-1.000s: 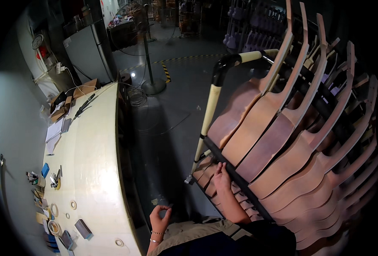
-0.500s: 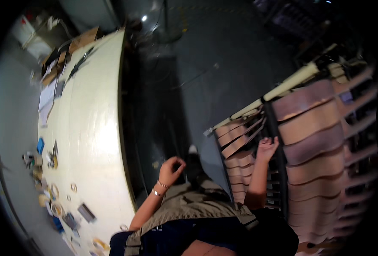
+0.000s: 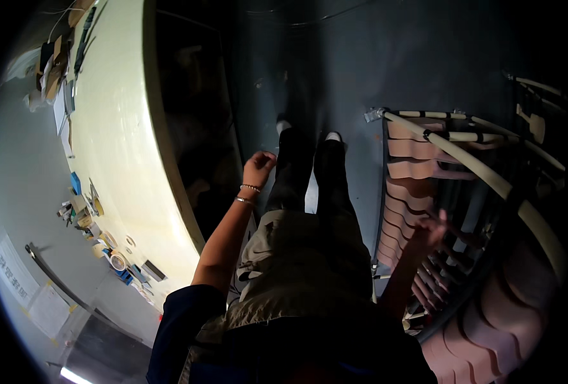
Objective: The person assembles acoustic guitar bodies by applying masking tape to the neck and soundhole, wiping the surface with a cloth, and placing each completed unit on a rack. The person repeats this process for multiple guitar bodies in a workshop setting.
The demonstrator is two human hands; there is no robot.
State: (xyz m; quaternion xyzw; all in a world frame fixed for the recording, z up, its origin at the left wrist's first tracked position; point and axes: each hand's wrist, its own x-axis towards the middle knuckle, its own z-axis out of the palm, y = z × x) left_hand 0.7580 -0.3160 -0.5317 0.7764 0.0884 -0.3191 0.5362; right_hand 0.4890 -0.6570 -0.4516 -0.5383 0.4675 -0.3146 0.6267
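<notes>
My left hand (image 3: 258,169) hangs beside my left leg, near the table's edge, with its fingers loosely curled in. Nothing shows in it. A beaded bracelet and a metal band circle that wrist. My right hand (image 3: 432,227) is in shadow and a little blurred, its fingers apart and holding nothing that I can see. It is over or beside a rack of curved brown-pink panels (image 3: 407,200); whether it touches them I cannot tell. Cream tubes (image 3: 466,157) with black joints frame the rack.
A long cream-topped table (image 3: 114,128) runs along my left. Tape rolls (image 3: 117,259), a dark block (image 3: 153,270) and small tools lie along its far side. More wavy panels (image 3: 489,326) stand at the lower right. Dark grey floor (image 3: 361,57) stretches ahead of my feet.
My view has shifted, and both legs and feet now show. The rack's tube corner appears farther right and higher. My left hand has curled tighter; my right hand remains by the rack.
</notes>
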